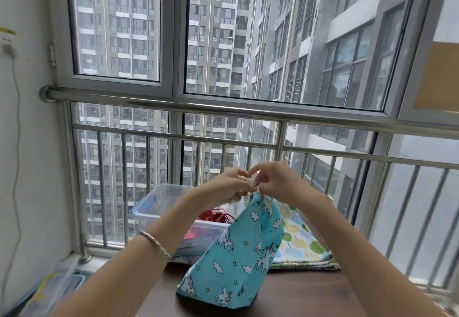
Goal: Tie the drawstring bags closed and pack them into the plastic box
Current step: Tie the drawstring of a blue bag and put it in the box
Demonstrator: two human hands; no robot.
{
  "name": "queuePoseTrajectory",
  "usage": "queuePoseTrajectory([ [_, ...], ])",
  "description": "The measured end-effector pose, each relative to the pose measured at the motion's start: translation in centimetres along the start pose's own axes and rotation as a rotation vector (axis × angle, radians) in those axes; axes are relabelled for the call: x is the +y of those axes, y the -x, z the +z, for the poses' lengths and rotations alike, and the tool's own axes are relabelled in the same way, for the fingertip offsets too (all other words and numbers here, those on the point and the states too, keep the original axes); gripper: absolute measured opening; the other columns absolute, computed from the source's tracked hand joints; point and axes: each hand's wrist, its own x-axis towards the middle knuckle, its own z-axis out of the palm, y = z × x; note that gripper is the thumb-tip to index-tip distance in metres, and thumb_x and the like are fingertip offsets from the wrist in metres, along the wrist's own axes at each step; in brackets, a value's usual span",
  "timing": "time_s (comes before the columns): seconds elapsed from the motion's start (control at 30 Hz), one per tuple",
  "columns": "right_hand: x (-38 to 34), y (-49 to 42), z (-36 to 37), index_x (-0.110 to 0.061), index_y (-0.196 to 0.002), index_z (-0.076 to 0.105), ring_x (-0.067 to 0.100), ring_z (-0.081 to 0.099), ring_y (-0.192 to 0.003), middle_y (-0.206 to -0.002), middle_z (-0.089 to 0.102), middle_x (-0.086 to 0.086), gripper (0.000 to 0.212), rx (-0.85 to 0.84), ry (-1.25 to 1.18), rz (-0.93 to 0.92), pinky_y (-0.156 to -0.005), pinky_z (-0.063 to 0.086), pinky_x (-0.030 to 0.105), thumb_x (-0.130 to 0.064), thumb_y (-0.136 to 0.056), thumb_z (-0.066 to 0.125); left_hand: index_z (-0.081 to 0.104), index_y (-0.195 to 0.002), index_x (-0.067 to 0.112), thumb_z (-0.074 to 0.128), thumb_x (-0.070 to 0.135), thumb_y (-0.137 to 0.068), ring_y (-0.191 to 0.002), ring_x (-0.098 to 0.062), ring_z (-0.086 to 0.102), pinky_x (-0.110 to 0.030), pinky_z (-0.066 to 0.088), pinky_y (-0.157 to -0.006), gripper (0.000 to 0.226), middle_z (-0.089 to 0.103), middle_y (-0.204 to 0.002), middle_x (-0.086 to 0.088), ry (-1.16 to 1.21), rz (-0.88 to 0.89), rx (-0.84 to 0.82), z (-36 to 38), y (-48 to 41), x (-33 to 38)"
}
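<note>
Turquoise fabric drawstring bag (238, 254), printed with white unicorns, clouds and yellow stars, standing upright on the brown tabletop (298, 292), its neck gathered to a point and pinched by the left hand (233, 182) and right hand (275, 182). Behind it to the left, the clear plastic box (149, 207), open-topped, with a red drawstring pouch (216, 216) inside. Behind it to the right, flat white bags with green, yellow and blue tree print (298, 239), stacked.

Soft daylight through the window (223, 30); edges bowed.
</note>
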Motion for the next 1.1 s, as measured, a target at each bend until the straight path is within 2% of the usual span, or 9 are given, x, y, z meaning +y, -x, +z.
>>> queuePoseTrajectory([
  [0.13, 1.2, 0.0, 0.2, -0.013, -0.093, 0.065, 0.016, 0.071, -0.079, -0.085, 0.07, 0.006, 0.025, -0.012, -0.275, 0.075, -0.075, 0.059, 0.03, 0.009, -0.082, 0.062, 0.041, -0.128, 0.006, 0.056, -0.004, -0.087, -0.052, -0.004, 0.045, -0.016, 0.037, -0.047, 0.045, 0.053, -0.077, -0.004, 0.07, 0.01, 0.008, 0.2, 0.2, 0.2],
  [0.23, 1.4, 0.1, 0.7, -0.012, -0.093, 0.07, 0.012, 0.068, -0.071, -0.081, 0.071, 0.004, 0.019, -0.076, -0.31, 0.096, -0.068, 0.056, 0.024, 0.003, -0.083, 0.066, 0.042, -0.129, 0.005, 0.054, -0.004, -0.088, -0.052, -0.004, 0.044, -0.016, 0.036, -0.047, 0.044, 0.054, -0.077, -0.006, 0.107, 0.024, 0.008, 0.3, 0.3, 0.3],
  [0.4, 1.6, -0.1, 0.9, -0.011, -0.075, 0.068, 0.006, 0.058, -0.06, -0.069, 0.064, 0.002, 0.012, -0.103, -0.373, 0.168, -0.06, 0.048, 0.018, -0.006, -0.086, 0.065, 0.046, -0.126, 0.009, 0.055, 0.004, -0.091, -0.053, -0.004, 0.047, -0.018, 0.036, -0.05, 0.036, 0.057, -0.074, -0.003, 0.024, 0.055, 0.035, 0.4, 0.2, 0.3],
  [0.53, 2.1, -0.1, 0.8, -0.002, -0.074, 0.065, 0.013, 0.058, -0.068, -0.075, 0.062, 0.007, 0.015, -0.144, -0.808, 0.307, -0.067, 0.048, 0.021, -0.001, -0.087, 0.057, 0.057, -0.111, 0.003, 0.06, 0.017, -0.091, -0.05, 0.001, 0.047, -0.015, 0.039, -0.05, 0.025, 0.058, -0.074, 0.002, -0.18, 0.106, 0.077, 0.3, 0.1, 0.1],
  [0.67, 2.3, 0.3, 1.2, 0.001, -0.08, 0.068, 0.015, 0.059, -0.07, -0.079, 0.065, 0.01, 0.008, -0.197, -1.122, 0.348, -0.073, 0.049, 0.029, -0.001, -0.082, 0.061, 0.062, -0.099, 0.002, 0.059, 0.021, -0.092, -0.055, -0.003, 0.047, -0.015, 0.04, -0.053, 0.021, 0.059, -0.072, 0.002, -0.191, 0.14, 0.156, 0.2, -0.3, -0.2],
  [0.8, 2.3, 0.6, 2.2, 0.001, -0.103, 0.062, 0.022, 0.066, -0.081, -0.091, 0.069, 0.014, 0.026, 0.023, -0.997, 0.366, -0.077, 0.054, 0.03, -0.003, -0.079, 0.072, 0.064, -0.09, 0.002, 0.057, 0.02, -0.093, -0.053, -0.006, 0.043, -0.014, 0.037, -0.048, 0.02, 0.059, -0.071, -0.002, -0.122, 0.034, 0.176, 0.3, -0.5, 0.0],
  [0.87, 2.1, 0.6, 2.6, 0.0, -0.103, 0.055, 0.024, 0.067, -0.081, -0.091, 0.067, 0.014, 0.033, 0.143, -0.857, 0.319, -0.075, 0.056, 0.031, -0.005, -0.077, 0.076, 0.064, -0.09, 0.0, 0.056, 0.021, -0.094, -0.052, -0.007, 0.042, -0.015, 0.034, -0.046, 0.022, 0.058, -0.069, -0.003, -0.064, -0.021, 0.159, 0.3, -0.4, -0.1],
  [1.0, 2.1, 0.6, 3.1, -0.007, -0.086, 0.068, 0.022, 0.067, -0.077, -0.088, 0.069, 0.013, 0.007, 0.235, -0.645, 0.194, -0.067, 0.055, 0.027, -0.004, -0.081, 0.072, 0.065, -0.096, -0.004, 0.059, 0.023, -0.092, -0.052, -0.008, 0.042, -0.019, 0.03, -0.049, 0.029, 0.058, -0.068, -0.004, -0.01, -0.063, 0.14, 0.1, -0.5, -0.4],
  [1.1, 2.1, 0.7, 3.1, -0.009, -0.084, 0.075, 0.022, 0.068, -0.071, -0.079, 0.073, 0.011, 0.005, 0.214, -0.659, 0.193, -0.07, 0.058, 0.033, -0.013, -0.081, 0.074, 0.063, -0.102, -0.009, 0.059, 0.022, -0.092, -0.05, -0.008, 0.041, -0.018, 0.03, -0.046, 0.032, 0.058, -0.068, -0.003, -0.02, -0.089, 0.154, 0.1, -0.5, -0.1],
])
